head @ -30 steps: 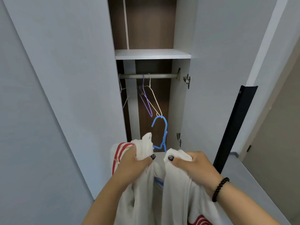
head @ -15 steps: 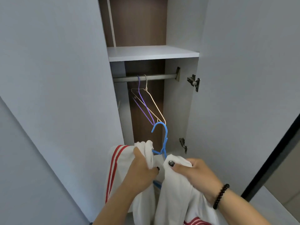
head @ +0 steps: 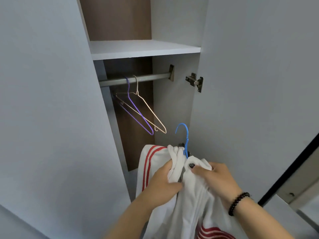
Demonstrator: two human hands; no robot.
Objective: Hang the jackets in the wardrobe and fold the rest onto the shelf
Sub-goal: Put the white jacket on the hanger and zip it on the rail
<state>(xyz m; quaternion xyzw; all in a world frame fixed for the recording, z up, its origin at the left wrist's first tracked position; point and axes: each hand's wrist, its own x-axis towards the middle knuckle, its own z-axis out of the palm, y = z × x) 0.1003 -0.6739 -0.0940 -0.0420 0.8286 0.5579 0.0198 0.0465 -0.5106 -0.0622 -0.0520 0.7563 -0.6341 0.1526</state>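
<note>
- Head view: the person stands at the open wardrobe (head: 250,83), holding a white jacket (head: 193,195) with red stripes low in front of the hanging bay.
- The left hand (head: 162,183) has its fingers curled round the bunched left side of the collar; the right hand (head: 215,176) pinches the right side, thumb pressed on top of the cloth.
- A blue hanger (head: 185,140) sits inside the jacket, its hook standing up between the two collar edges, well below the rail (head: 138,79).
- On the rail hang a purple wire hanger (head: 138,112) and a beige wire hanger (head: 148,107), both bare; to their right a stretch of rail looks free.
- The shelf (head: 143,49) sits above the rail.
- Judged step: the jacket is being settled on its hanger, just short of hanging.
- The next move likely calls for lifting the garment by the hanger neck, raising the hook over the free stretch of rail and letting it drop on.
- Risk: the collar could slip off one hanger arm during the lift.
</note>
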